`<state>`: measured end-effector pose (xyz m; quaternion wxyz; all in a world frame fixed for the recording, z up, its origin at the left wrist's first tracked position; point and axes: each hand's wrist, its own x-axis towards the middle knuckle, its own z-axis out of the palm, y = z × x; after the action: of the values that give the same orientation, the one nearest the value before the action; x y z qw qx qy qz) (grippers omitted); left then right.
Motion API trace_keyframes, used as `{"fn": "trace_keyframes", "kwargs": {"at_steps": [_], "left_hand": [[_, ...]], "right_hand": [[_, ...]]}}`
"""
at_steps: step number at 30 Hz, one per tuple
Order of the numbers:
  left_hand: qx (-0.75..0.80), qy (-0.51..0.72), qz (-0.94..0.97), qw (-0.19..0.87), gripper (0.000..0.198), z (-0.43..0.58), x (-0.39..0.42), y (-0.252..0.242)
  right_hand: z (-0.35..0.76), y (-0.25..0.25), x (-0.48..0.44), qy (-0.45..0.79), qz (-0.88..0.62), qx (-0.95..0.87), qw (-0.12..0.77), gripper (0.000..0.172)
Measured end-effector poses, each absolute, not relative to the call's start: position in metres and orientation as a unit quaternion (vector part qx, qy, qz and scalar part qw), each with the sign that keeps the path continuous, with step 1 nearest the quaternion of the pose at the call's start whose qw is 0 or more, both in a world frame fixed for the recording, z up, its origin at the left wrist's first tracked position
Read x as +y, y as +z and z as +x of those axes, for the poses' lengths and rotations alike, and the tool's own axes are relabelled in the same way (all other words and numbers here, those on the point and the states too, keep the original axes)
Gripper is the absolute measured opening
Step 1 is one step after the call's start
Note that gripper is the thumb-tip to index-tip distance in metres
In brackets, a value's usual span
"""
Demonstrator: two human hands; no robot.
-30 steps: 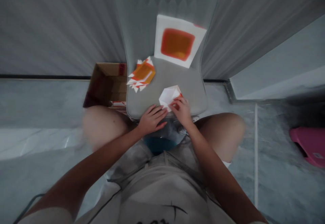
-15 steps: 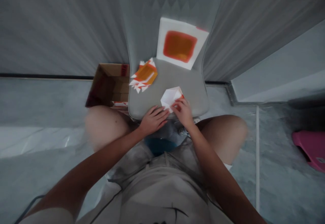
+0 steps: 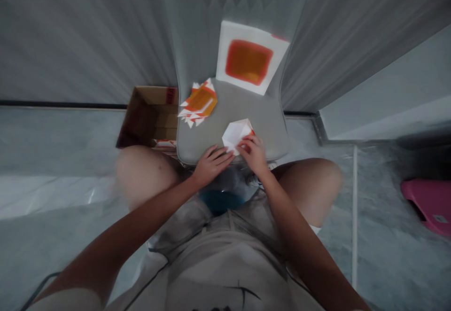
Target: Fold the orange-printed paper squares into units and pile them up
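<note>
At left of frame, a cardboard box stands open on the floor beside a grey chair seat, on which lies a stack of orange-and-white folded paper pieces. At lower centre, the left hand lies flat, fingers extended, tips touching the lower-left edge of a folded white paper on the seat, while the right hand pinches its right side, the hands just apart. An orange-printed paper sheet leans upright at upper centre, and a pink object sits at far right.
</note>
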<state>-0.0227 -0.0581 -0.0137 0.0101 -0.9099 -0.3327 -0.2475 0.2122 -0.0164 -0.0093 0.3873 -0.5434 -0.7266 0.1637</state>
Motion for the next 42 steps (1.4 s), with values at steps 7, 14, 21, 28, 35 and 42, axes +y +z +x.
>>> {"fn": "trace_keyframes", "kwargs": {"at_steps": [7, 14, 21, 28, 35, 42], "left_hand": [[-0.363, -0.250, -0.897, -0.024, 0.054, -0.0188, -0.0586, -0.0106], [-0.352, -0.239, -0.905, -0.011, 0.049, -0.0199, -0.0580, -0.0103], [-0.345, -0.234, -0.909, 0.007, 0.042, -0.0212, -0.0573, -0.0118], [-0.350, -0.239, -0.906, -0.008, 0.045, -0.0206, -0.0582, -0.0117], [-0.346, -0.245, -0.906, 0.010, 0.042, -0.0197, -0.0581, -0.0123], [-0.342, -0.218, -0.914, 0.020, 0.043, -0.0210, -0.0575, -0.0127]], "right_hand": [[0.2127, -0.0071, -0.0167, 0.163, -0.538, -0.730, 0.390, 0.011], [0.2122, -0.0059, -0.0168, 0.160, -0.543, -0.729, 0.384, 0.012], [0.2130, -0.0058, -0.0183, 0.171, -0.541, -0.726, 0.389, 0.011], [0.2162, -0.0055, -0.0176, 0.177, -0.534, -0.734, 0.382, 0.013], [0.2145, -0.0086, -0.0170, 0.159, -0.538, -0.733, 0.384, 0.014], [0.2135, -0.0097, -0.0169, 0.166, -0.543, -0.725, 0.389, 0.012]]}}
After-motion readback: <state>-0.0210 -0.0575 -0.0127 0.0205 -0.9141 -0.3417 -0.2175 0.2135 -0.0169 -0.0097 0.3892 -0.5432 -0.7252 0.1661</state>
